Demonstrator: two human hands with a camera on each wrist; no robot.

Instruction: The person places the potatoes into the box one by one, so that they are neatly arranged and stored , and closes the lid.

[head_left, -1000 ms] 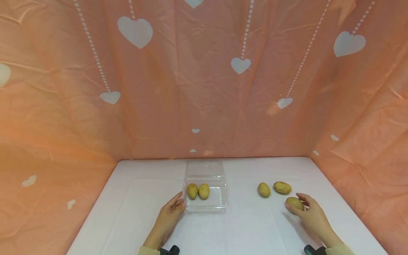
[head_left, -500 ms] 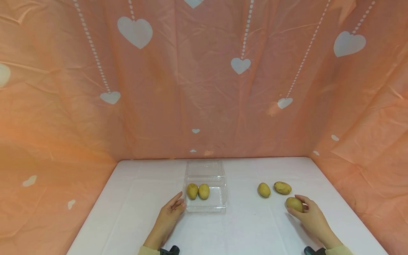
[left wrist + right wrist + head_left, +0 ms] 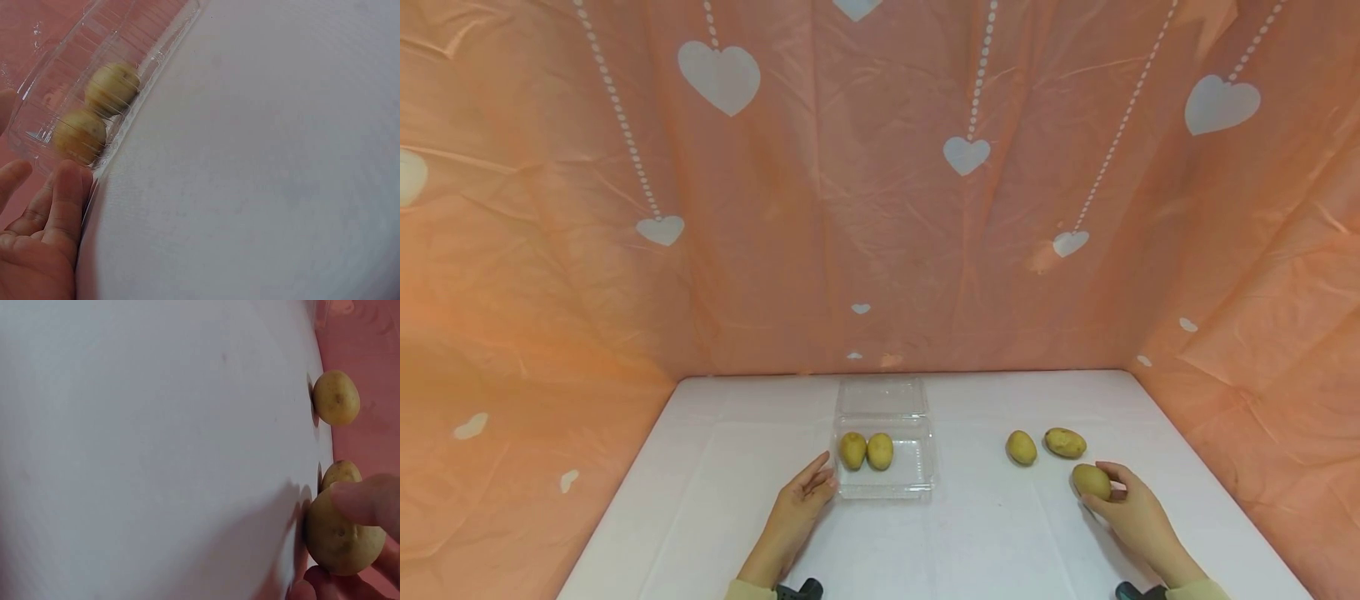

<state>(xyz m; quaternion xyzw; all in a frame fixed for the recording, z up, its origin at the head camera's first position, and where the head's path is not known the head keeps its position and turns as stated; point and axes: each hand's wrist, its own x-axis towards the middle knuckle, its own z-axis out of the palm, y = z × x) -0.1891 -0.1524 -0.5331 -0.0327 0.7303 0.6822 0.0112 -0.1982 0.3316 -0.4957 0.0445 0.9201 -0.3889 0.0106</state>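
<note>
My right hand (image 3: 1135, 510) grips a potato (image 3: 1091, 481) between thumb and fingers at the right of the table. In the right wrist view the thumb lies over this potato (image 3: 344, 540), close above the white surface. Two more potatoes lie just beyond it, a rounder one (image 3: 1021, 447) and a longer one (image 3: 1065, 442). My left hand (image 3: 797, 502) has its fingers extended at the left side of a clear plastic clamshell box (image 3: 912, 490). Inside the box, towards its left, two potatoes (image 3: 853, 451) sit side by side; both show through the wall in the left wrist view.
The box's lid (image 3: 882, 397) stands folded back behind it. White cloth covers the table (image 3: 970, 533). An orange curtain (image 3: 895, 250) with white hearts rises behind the table and along both sides.
My right hand's fingers have shifted slightly around the potato, which has moved a little to the left. The left hand, the box and the other potatoes stay where they were.
</note>
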